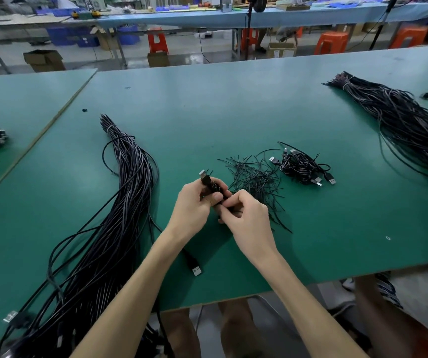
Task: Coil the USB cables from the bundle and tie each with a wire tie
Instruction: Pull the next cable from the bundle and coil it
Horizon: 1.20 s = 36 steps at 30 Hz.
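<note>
Over the green counter (319,244), the left hand (191,206) grips a coiled USB cable (211,186), plug pointing away. The right hand (247,217) pinches the coil's near end with curled fingers. Just beyond lie loose wire ties (255,177), then tied coils (300,167). The cable bundle (120,215) stretches along the left.

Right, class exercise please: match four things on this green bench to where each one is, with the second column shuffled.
Things
1. bundle
2. wire ties
3. coil heap
4. held coil

Places
a. gripped by the left hand, with the right hand pinching at it
b. loose pile just beyond the right hand
c. long sweep left of the left hand
d. small heap just right of the wire ties

Pairs: 1-c, 2-b, 3-d, 4-a
</note>
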Each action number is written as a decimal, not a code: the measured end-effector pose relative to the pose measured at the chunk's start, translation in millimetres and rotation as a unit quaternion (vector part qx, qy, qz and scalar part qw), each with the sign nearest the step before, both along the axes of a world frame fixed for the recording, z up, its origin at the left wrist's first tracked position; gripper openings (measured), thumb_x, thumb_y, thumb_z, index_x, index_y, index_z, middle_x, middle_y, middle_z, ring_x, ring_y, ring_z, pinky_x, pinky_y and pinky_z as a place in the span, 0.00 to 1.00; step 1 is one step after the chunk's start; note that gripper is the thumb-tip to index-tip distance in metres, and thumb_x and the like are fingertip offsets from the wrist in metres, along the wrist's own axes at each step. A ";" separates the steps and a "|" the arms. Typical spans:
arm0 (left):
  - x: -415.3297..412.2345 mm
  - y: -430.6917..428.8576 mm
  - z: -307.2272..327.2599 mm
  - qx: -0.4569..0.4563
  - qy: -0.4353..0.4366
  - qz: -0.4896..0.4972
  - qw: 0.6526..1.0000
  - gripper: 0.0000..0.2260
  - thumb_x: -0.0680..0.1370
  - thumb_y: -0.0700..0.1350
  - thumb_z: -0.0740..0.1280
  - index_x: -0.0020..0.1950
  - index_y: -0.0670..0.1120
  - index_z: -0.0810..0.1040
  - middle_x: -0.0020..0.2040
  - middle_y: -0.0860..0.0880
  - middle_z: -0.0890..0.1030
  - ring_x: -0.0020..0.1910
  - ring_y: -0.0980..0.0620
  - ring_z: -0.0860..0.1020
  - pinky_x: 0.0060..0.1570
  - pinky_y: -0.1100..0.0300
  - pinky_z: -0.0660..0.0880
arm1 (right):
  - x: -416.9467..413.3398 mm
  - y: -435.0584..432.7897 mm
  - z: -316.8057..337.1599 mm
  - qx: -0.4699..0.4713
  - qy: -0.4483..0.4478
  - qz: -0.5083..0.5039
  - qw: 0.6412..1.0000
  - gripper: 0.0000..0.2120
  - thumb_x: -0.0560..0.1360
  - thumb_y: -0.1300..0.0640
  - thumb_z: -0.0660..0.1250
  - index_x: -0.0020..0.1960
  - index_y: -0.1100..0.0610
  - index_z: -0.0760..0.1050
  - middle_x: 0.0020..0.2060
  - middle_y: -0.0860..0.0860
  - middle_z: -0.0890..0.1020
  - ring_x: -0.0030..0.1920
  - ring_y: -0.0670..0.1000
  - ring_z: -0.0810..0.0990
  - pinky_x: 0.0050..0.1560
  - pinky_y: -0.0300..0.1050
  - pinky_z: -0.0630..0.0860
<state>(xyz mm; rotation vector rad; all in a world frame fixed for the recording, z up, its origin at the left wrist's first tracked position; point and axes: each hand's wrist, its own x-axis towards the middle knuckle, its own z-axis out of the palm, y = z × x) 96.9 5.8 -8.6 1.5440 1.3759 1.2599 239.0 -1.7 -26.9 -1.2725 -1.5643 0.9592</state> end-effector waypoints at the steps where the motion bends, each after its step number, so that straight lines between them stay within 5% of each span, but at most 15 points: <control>1: -1.0 0.4 0.1 -0.005 -0.003 -0.006 1.000 0.12 0.79 0.27 0.64 0.51 0.42 0.80 0.46 0.47 0.86 0.51 0.47 0.84 0.58 0.58 0.79 | -0.2 -0.4 0.4 0.000 -0.005 -0.001 1.000 0.09 0.78 0.56 0.73 0.43 0.56 0.75 0.39 0.51 0.84 0.41 0.51 0.84 0.41 0.42 0.78; 9: -9.2 1.2 2.6 -0.015 0.018 -0.045 0.999 0.13 0.77 0.26 0.67 0.52 0.42 0.80 0.47 0.48 0.87 0.51 0.50 0.85 0.59 0.58 0.79 | -0.1 -1.3 -0.1 0.007 -0.017 -0.015 1.000 0.09 0.77 0.56 0.73 0.41 0.53 0.75 0.39 0.48 0.83 0.38 0.45 0.80 0.37 0.34 0.72; 12: -7.7 0.8 1.7 0.005 0.018 -0.018 1.000 0.14 0.75 0.25 0.67 0.47 0.44 0.82 0.44 0.50 0.87 0.49 0.51 0.86 0.55 0.60 0.79 | -0.5 -1.2 0.0 0.010 -0.023 -0.012 1.000 0.10 0.78 0.56 0.74 0.41 0.54 0.74 0.40 0.49 0.83 0.39 0.50 0.81 0.37 0.39 0.75; 17: -2.1 -1.1 -2.8 0.008 -0.050 0.036 0.998 0.15 0.75 0.25 0.66 0.45 0.45 0.82 0.42 0.49 0.87 0.46 0.50 0.86 0.51 0.61 0.80 | -2.6 -2.7 2.6 0.020 -0.003 0.007 1.000 0.09 0.77 0.58 0.75 0.46 0.52 0.74 0.45 0.49 0.84 0.44 0.45 0.84 0.46 0.41 0.81; 21: -2.8 -0.1 -4.5 -0.019 -0.132 0.021 0.991 0.07 0.77 0.28 0.69 0.47 0.40 0.81 0.43 0.45 0.87 0.46 0.48 0.86 0.48 0.59 0.81 | -2.7 -3.0 1.7 0.031 -0.016 0.002 0.999 0.12 0.77 0.57 0.75 0.47 0.50 0.71 0.45 0.48 0.82 0.42 0.44 0.82 0.42 0.35 0.78; 27: 1.4 1.0 -8.6 -0.019 -0.133 0.019 0.991 0.07 0.79 0.30 0.68 0.48 0.41 0.81 0.44 0.47 0.88 0.47 0.50 0.86 0.49 0.62 0.80 | -5.9 -1.2 -1.0 0.071 -0.041 -0.024 0.996 0.11 0.79 0.58 0.73 0.44 0.53 0.70 0.43 0.46 0.80 0.43 0.47 0.80 0.43 0.39 0.75; 36: -9.2 4.6 -7.6 -0.069 -0.109 -0.011 0.992 0.03 0.79 0.37 0.72 0.51 0.44 0.83 0.45 0.49 0.88 0.43 0.56 0.84 0.40 0.67 0.75 | -3.4 0.7 -3.7 0.028 -0.019 -0.005 0.999 0.12 0.80 0.58 0.70 0.40 0.56 0.72 0.34 0.50 0.78 0.31 0.45 0.72 0.31 0.40 0.69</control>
